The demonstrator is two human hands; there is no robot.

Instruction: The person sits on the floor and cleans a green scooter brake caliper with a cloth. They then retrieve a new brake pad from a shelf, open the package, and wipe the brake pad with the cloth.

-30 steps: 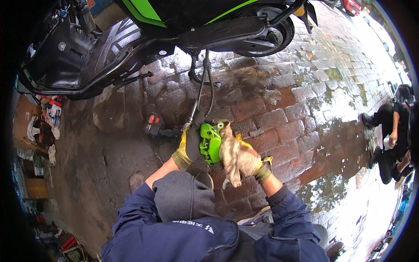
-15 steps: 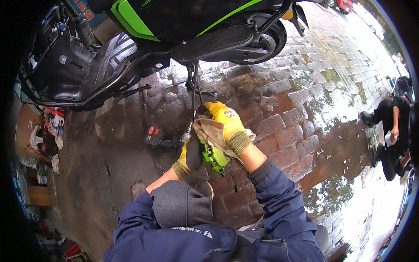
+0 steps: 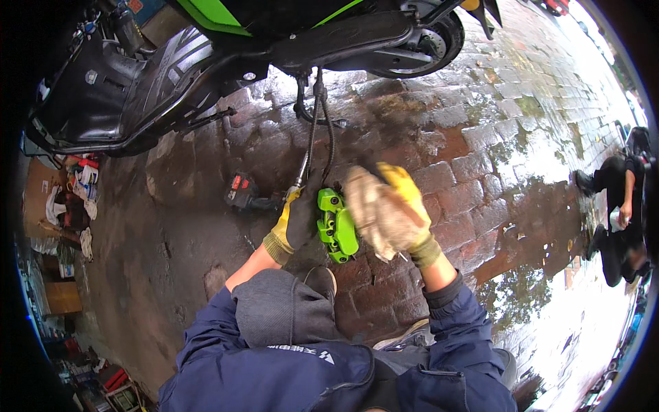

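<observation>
Where the left hand (image 3: 292, 218) is gripping: its yellow-and-dark glove is clasping the left side of the green caliper (image 3: 338, 228), the dark palm side lying against the metal; the fingertips are blending into the dark ground, so how far they are curling I cannot tell.

Right hand: its yellow glove (image 3: 410, 202) is holding a bunched, brown-stained cloth (image 3: 374, 213), closed on it; blur is softening the fingers and hiding their exact bend.

Cloth: it is hanging just beside the caliper's right edge; whether the two are touching I cannot tell.

Green caliper: it is sitting between the hands, nearer the left, its long side pointing away from the person.

Hoses: a silver-ended hose (image 3: 303, 168) is running from beneath the scooter (image 3: 336, 51) to the left hand, and a dark braided hose (image 3: 329, 141) is curving down toward the caliper.

Power tool: a black-and-red tool (image 3: 244, 193) is lying on the wet paving (image 3: 467, 168), left of the left hand.

Far right: a person in dark clothes (image 3: 611, 182) is appearing near the rim.
</observation>
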